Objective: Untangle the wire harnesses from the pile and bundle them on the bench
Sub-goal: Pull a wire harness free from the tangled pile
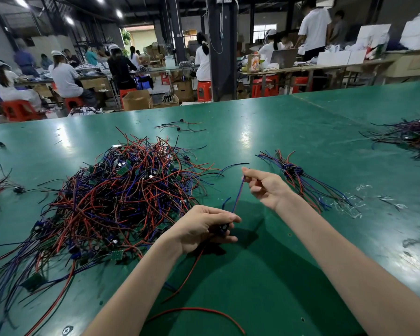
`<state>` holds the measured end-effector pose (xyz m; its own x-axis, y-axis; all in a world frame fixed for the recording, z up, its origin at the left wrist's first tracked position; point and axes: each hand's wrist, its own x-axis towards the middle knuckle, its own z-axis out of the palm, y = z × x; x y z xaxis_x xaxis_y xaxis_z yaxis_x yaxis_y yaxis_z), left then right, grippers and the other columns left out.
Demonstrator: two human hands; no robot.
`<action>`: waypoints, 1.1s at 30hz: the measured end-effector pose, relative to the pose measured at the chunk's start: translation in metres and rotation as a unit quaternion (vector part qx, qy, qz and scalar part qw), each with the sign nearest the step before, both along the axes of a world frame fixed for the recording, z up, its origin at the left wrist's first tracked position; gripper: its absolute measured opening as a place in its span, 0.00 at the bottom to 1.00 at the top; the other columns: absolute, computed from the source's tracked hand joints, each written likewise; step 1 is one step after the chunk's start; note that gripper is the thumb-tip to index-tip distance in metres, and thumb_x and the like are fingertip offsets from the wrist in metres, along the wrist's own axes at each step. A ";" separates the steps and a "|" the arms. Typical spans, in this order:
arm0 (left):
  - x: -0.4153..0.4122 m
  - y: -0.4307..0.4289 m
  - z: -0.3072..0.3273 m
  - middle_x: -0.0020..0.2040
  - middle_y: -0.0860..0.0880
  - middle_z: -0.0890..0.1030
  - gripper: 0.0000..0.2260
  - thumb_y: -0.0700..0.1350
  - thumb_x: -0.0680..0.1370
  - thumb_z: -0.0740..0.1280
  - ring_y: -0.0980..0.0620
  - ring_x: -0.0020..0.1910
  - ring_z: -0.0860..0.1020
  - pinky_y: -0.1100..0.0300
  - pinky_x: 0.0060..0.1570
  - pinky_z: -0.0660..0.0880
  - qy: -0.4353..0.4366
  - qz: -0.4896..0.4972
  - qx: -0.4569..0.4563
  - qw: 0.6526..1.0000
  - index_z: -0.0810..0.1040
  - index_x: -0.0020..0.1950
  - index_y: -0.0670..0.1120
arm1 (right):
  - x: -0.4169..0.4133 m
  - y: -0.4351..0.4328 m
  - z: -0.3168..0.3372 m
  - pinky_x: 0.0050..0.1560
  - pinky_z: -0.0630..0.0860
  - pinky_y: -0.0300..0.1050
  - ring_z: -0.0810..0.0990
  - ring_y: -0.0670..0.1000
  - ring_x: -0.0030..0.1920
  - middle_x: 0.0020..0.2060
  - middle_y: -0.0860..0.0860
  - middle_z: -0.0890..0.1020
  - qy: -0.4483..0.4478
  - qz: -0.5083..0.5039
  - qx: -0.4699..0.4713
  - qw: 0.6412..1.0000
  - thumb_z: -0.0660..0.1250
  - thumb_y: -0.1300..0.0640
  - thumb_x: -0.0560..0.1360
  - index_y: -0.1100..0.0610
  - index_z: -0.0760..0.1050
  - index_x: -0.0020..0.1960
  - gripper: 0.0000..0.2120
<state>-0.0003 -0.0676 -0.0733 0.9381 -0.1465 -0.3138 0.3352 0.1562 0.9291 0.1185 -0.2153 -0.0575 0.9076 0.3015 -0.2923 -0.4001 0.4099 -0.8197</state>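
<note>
The left hand [204,226] gripped one harness [224,229], the right hand [264,186] pinched its blue wire [238,195] (red lead [192,270] trailing); overtensioning might have torn the wire from its joint.

Red, blue and black wire pile [121,190] on green bench [289,132].

Head camera: one wide-angle view, forward and down across a green bench [301,132]

The camera sits above the person's own forearms [349,251], which run in from the bottom edge. The left hand [204,226] and right hand [264,187] are close under the lens, both holding one wire harness [238,195]. The pile of wires [121,190] lies near, to the left of centre. The wide lens bows the bench's far edge and takes in seated workers [66,78] beyond it, small and far off.
</note>
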 end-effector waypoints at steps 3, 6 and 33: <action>0.001 0.000 0.001 0.30 0.45 0.77 0.07 0.36 0.75 0.68 0.54 0.27 0.75 0.57 0.36 0.81 -0.004 0.021 -0.012 1.000 0.84 0.41 0.35 | 0.004 -0.007 0.003 0.14 0.61 0.30 0.64 0.41 0.17 0.24 0.51 0.74 0.053 0.055 0.034 0.997 0.63 0.63 0.78 0.62 0.70 0.37 0.11; 0.002 0.002 0.003 0.30 0.45 0.77 0.07 0.35 0.76 0.67 0.54 0.26 0.74 0.57 0.36 0.80 -0.009 0.041 -0.025 0.999 0.83 0.41 0.35 | 0.007 -0.013 0.003 0.15 0.63 0.31 0.67 0.42 0.17 0.24 0.53 0.75 0.127 0.064 0.094 0.985 0.64 0.63 0.77 0.63 0.71 0.36 0.11; 0.002 0.000 0.003 0.29 0.45 0.77 0.07 0.34 0.77 0.65 0.55 0.25 0.73 0.56 0.35 0.81 -0.013 0.041 -0.025 0.999 0.82 0.42 0.34 | 0.010 -0.006 -0.009 0.17 0.62 0.31 0.65 0.41 0.17 0.24 0.55 0.76 -0.063 -0.066 -0.083 0.992 0.69 0.68 0.72 0.63 0.72 0.35 0.09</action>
<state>0.0015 -0.0679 -0.0706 0.9554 -0.0839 -0.2833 0.2952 0.2277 0.9279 0.1284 -0.2214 -0.0663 0.9685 0.1348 -0.2094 -0.2418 0.3079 -0.9202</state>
